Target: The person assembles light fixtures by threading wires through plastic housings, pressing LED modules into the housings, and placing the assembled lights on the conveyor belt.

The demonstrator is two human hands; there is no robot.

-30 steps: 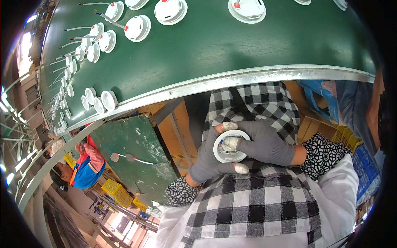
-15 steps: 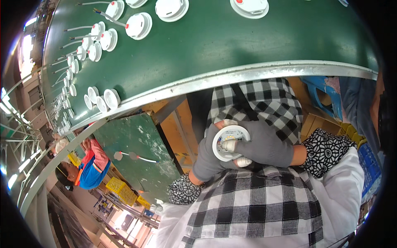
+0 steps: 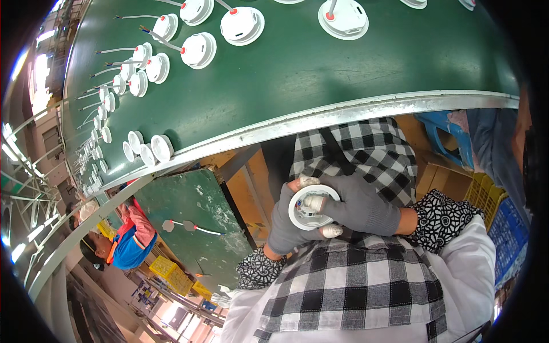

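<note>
Over my lap I hold a white round lamp housing (image 3: pixel 294 210) with its open side facing up. My left hand (image 3: pixel 281 224), in a grey fingerless glove, is closed around its left side. My right hand (image 3: pixel 361 204), gloved the same way, grips the right side, and its white-wrapped thumb presses inside the cup. That thumb covers most of the interior; only small parts show beside it. White wraps also cover other fingertips at the rim. The fingers underneath are hidden.
Ahead lies a green worktable (image 3: pixel 274 74) with a metal edge (image 3: pixel 257 132). Many white lamp housings (image 3: pixel 199 50) with grey cables stand on it, and white cups (image 3: pixel 162 148) sit near the edge. A co-worker (image 3: pixel 128 246) is at left; yellow (image 3: pixel 480 191) and blue (image 3: pixel 510 231) crates stand right.
The view has shifted, so the table sits lower in it. The held housing is turned a little, and less of its interior shows around my right thumb.
</note>
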